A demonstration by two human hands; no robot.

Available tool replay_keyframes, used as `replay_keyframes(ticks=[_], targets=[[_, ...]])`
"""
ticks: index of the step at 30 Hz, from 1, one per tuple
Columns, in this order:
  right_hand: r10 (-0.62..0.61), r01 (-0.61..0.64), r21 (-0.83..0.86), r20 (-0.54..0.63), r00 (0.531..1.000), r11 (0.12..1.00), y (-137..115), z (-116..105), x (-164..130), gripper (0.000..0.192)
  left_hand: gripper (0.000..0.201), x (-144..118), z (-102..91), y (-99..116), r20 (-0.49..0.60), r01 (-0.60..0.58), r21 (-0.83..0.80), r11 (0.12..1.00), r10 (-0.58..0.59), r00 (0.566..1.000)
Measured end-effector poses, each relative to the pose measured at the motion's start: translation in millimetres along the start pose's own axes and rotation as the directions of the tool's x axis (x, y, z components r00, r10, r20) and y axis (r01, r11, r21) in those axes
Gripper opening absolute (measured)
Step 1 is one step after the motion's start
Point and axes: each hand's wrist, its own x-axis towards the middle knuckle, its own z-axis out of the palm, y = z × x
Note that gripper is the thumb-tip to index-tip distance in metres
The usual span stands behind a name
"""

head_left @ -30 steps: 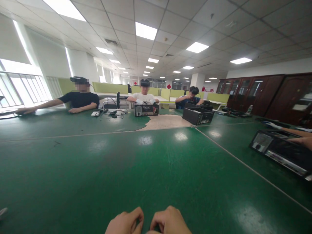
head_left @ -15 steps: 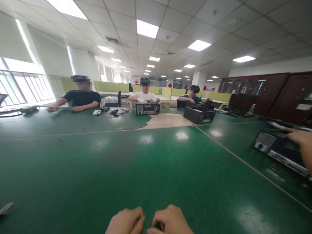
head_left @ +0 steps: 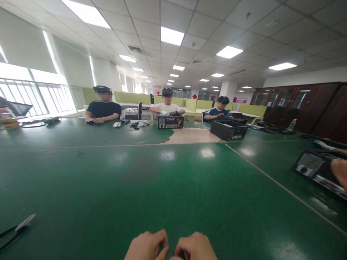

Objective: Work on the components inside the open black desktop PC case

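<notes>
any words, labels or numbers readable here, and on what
None can be read.
Red signs on the far wall and pillar: too small and blurred.
Panel of the computer case on the green table: any labels too small.
Both hands hold nothing that shows print.

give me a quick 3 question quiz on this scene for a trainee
1. True or false: both hands rest side by side on the green table.
2. How many open computer cases lie at the far side of the table? A) one B) two C) four
3. What lies at the table's left edge, near the left hand?

Key:
1. True; the right hand sits next to the left, fingers curled.
2. B: case, case.
3. A black cable with a white tip.
</notes>
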Motion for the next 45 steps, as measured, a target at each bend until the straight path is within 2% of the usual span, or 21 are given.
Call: replay_keyframes(ticks=[9,17,45], targets=[[0.014,-0.014,-0.026,0.016,1.0,1.0,-2.3,-0.8,0.4,0.026,0.017,0.7,-1.3,-0.7,-0.01,-0.009,-0.007,1.0,0.008,1.0],[0.029,-0.028,-0.029,0.031,0.999,0.999,1.2,1.1,2.9,0.025,0.017,1.4,-0.4,-3.1,0.035,0.002,-0.006,1.0,-0.001,0.999],[0.011,-0.01,-0.012,0.042,0.999,1.0,1.6,1.3,2.2,0.026,0.019,1.5,-0.6,-0.3,-0.009,-0.004,0.013,1.0,0.004,1.0]])
